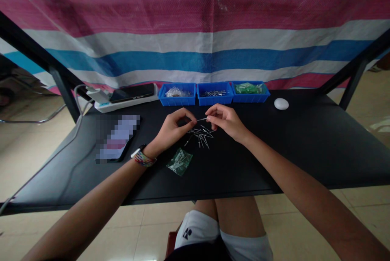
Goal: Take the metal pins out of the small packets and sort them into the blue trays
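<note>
Above the middle of the table, my left hand [176,127] pinches the left end of a thin metal blind rivet [201,119]. My right hand [225,120] has its thumb and fingers closed on the other end of that rivet. Just below my fingertips lies a loose pile of similar rivets [201,133], pointing in various directions. Nearer to me is a small clear bag [179,162] with green tint and pale slim pieces inside.
Along the back stand three blue bins: one with clear pieces [176,100], one with rivets [215,100], one with green bags [251,97]. A power strip [126,104] carries a phone [132,92]. A blurred-out phone [118,139] lies left; a white oval object [281,104] right.
</note>
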The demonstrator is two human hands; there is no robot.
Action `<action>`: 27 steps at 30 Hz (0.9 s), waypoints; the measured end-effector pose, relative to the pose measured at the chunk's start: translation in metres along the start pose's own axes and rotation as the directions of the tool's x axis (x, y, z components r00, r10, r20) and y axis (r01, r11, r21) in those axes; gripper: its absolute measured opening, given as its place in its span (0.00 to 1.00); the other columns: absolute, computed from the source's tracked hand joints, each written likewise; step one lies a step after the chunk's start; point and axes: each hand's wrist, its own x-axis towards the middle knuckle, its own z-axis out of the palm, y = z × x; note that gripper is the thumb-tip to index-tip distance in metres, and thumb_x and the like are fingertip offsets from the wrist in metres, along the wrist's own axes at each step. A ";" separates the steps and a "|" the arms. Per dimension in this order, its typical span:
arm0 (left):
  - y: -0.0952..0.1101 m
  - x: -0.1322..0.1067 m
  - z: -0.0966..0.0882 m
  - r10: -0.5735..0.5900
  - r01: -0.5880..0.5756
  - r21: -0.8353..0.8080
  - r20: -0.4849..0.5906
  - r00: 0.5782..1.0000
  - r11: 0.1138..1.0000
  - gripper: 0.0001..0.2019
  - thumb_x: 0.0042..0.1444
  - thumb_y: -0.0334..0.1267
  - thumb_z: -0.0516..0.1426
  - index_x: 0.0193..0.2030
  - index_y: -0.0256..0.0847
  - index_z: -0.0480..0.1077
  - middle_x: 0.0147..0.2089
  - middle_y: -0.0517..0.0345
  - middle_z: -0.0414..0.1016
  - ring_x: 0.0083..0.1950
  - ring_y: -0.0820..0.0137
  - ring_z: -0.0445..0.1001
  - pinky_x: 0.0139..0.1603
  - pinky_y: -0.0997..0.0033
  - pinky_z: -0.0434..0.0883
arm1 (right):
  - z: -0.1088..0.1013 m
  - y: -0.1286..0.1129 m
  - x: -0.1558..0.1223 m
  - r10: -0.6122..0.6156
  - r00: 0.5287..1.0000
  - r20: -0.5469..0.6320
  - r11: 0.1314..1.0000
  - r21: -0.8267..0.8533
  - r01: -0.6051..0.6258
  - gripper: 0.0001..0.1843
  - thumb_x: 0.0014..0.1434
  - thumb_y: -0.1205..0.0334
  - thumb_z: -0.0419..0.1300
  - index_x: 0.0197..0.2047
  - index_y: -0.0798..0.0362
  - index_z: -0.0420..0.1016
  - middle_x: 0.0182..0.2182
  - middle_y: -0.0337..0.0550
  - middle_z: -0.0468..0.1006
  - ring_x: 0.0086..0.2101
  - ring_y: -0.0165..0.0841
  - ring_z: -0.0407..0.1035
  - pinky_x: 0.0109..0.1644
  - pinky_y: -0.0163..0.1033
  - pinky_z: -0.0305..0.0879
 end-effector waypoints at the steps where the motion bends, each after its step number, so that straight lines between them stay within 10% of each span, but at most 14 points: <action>1: -0.001 0.000 0.000 0.010 -0.010 0.001 -0.007 1.000 1.000 0.09 0.63 0.42 0.66 0.36 0.40 0.77 0.41 0.53 0.79 0.44 0.64 0.77 0.48 0.64 0.72 | 0.000 0.000 0.000 0.015 1.000 0.004 1.000 0.012 -0.015 0.12 0.59 0.54 0.70 0.41 0.52 0.77 0.33 0.39 0.79 0.24 0.27 0.71 0.28 0.36 0.70; 17: -0.012 0.002 0.000 -0.009 0.011 0.102 -0.020 1.000 0.995 0.06 0.60 0.39 0.65 0.42 0.41 0.77 0.44 0.53 0.82 0.44 0.63 0.79 0.48 0.62 0.75 | -0.003 -0.001 0.003 -0.069 0.990 -0.125 0.996 -0.071 0.061 0.10 0.55 0.57 0.72 0.35 0.51 0.76 0.30 0.37 0.77 0.24 0.28 0.70 0.28 0.37 0.70; 24: -0.020 0.001 -0.003 0.157 -0.230 0.458 0.192 0.969 0.859 0.16 0.72 0.39 0.56 0.60 0.45 0.80 0.55 0.50 0.81 0.56 0.58 0.77 0.62 0.51 0.71 | -0.045 0.006 0.028 -0.511 0.750 -0.420 0.779 -0.595 0.197 0.04 0.66 0.59 0.64 0.40 0.50 0.78 0.34 0.41 0.80 0.25 0.31 0.69 0.33 0.40 0.68; 27: -0.025 0.001 -0.002 0.159 -0.256 0.479 0.234 0.959 0.840 0.16 0.74 0.41 0.55 0.61 0.47 0.80 0.56 0.50 0.80 0.57 0.58 0.76 0.62 0.52 0.71 | -0.059 0.014 0.038 -0.575 0.738 -0.353 0.657 -0.737 0.159 0.03 0.66 0.63 0.63 0.40 0.51 0.79 0.40 0.43 0.82 0.25 0.30 0.66 0.36 0.41 0.67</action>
